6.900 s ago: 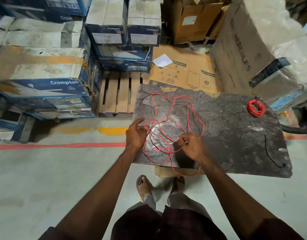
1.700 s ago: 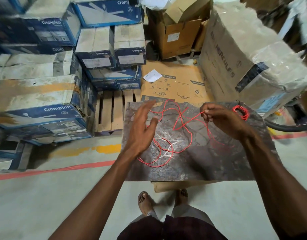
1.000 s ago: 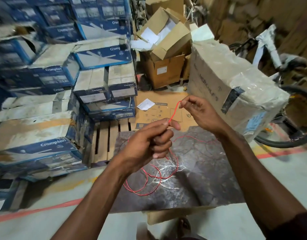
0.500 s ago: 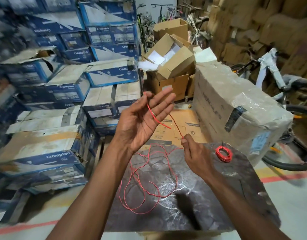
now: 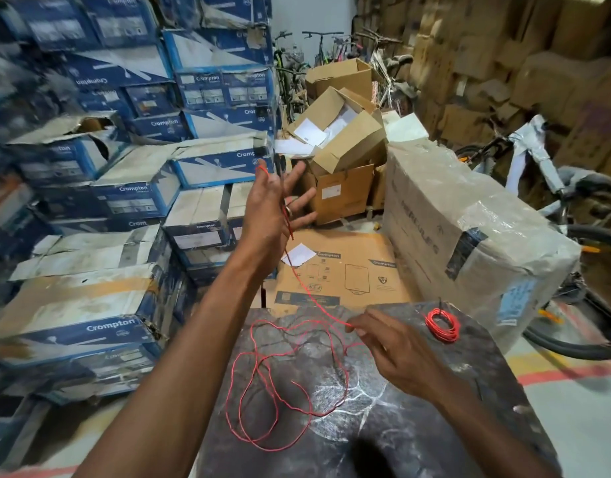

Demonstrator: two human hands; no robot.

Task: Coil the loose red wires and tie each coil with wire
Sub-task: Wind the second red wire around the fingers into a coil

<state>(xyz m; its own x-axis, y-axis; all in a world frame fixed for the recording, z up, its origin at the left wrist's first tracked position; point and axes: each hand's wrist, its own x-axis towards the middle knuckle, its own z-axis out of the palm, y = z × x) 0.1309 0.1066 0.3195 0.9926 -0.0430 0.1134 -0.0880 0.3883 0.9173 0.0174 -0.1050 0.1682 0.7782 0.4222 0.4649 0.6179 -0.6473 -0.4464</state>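
My left hand (image 5: 273,208) is raised in front of the boxes, fingers spread and straight. A loose red wire (image 5: 262,391) hooks over its thumb tip, crosses the palm and runs down taut to my right hand (image 5: 397,353), which pinches it between thumb and forefinger just above the dark stone slab (image 5: 417,436). The rest of this wire lies in slack loops on the slab's left half. A small finished red coil (image 5: 442,324) sits at the slab's far right corner.
Stacked blue and white Crompton boxes (image 5: 124,201) fill the left. A flat cardboard sheet (image 5: 348,274) lies beyond the slab, open cartons (image 5: 342,150) behind it. A large plastic-wrapped carton (image 5: 469,236) and bicycles (image 5: 555,188) stand to the right.
My left hand has risen higher and turned, with the wire now over its thumb. My right hand has slid down along the wire to the slab's far edge. The view has tilted upward.
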